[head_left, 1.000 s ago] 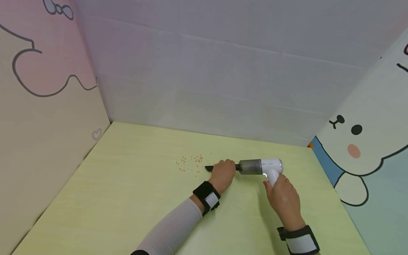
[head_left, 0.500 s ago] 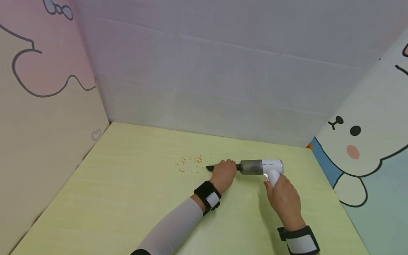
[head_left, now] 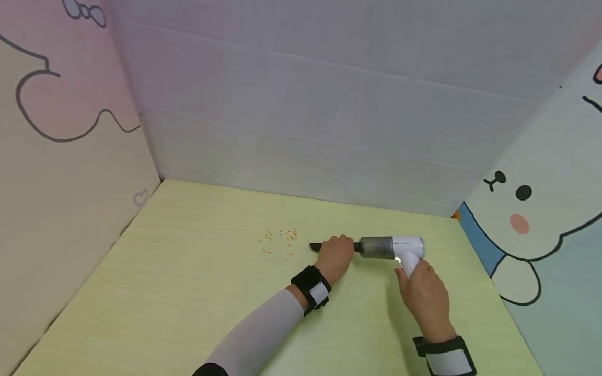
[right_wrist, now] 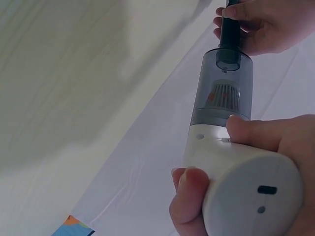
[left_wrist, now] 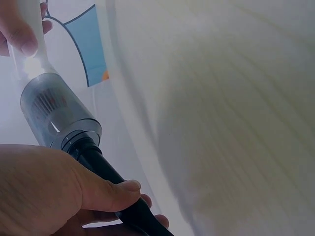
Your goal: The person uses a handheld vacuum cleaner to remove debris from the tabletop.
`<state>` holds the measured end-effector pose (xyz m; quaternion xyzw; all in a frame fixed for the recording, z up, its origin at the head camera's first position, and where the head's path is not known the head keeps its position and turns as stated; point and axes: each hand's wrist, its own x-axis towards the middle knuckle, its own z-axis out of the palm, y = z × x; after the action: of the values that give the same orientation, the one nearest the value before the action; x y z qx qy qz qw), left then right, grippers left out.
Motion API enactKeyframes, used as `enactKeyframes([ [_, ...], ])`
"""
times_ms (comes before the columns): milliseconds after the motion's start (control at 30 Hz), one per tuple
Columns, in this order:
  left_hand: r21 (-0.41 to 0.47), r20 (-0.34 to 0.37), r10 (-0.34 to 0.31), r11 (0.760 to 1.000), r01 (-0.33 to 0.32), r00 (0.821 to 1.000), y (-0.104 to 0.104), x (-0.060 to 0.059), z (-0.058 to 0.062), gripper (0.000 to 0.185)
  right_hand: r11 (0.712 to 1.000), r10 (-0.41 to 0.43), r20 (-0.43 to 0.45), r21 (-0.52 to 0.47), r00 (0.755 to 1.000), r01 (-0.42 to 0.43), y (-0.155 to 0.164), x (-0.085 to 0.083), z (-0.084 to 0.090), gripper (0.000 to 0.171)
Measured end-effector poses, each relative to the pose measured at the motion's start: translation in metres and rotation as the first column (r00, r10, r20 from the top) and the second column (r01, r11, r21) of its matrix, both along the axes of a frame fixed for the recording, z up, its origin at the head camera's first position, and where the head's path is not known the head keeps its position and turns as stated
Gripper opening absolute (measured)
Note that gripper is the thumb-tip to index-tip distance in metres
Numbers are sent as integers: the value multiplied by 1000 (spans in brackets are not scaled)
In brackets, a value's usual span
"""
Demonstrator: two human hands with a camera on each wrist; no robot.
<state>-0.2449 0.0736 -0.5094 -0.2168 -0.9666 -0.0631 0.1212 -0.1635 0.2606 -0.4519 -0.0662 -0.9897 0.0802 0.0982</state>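
Observation:
A white handheld vacuum cleaner (head_left: pixel 407 245) with a see-through dust cup (head_left: pixel 376 247) lies level above the table, pointing left. My right hand (head_left: pixel 425 295) grips its handle, and in the right wrist view the thumb lies along the white body. My left hand (head_left: pixel 336 257) holds the black nozzle (left_wrist: pixel 106 169), thumb on one side and fingers round the other. The nozzle's tip (head_left: pixel 315 246) sticks out left of that hand, just right of scattered orange crumbs (head_left: pixel 291 236). Reddish bits show by the filter (right_wrist: pixel 225 96) inside the cup.
The pale yellow table (head_left: pixel 188 271) meets a plain grey back wall (head_left: pixel 301 120). Side panels with cartoon drawings flank it: a pink and beige one (head_left: pixel 70 209) at left, a white rabbit-like figure (head_left: pixel 555 209) at right.
Both hands and the vacuum cleaner have shifted slightly right, so the nozzle tip is a little farther from the crumbs. The grips stay the same, and the crumbs look unchanged.

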Motion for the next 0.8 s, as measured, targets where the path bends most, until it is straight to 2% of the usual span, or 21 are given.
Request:
enactKeyframes([
  [167, -10, 4, 0, 1000, 0, 1000, 1, -2, 0, 9, 1000, 0, -7, -1, 1000, 0, 1, -1, -1, 55],
  [433, -19, -39, -5, 1000, 5, 999, -1, -4, -3, 9, 1000, 5, -13, 12, 1000, -5, 0, -3, -1, 56],
  [800, -24, -50, -22, 1000, 21, 999, -5, -5, 4, 10, 1000, 4, 1, -15, 1000, -4, -1, -7, -1, 55],
])
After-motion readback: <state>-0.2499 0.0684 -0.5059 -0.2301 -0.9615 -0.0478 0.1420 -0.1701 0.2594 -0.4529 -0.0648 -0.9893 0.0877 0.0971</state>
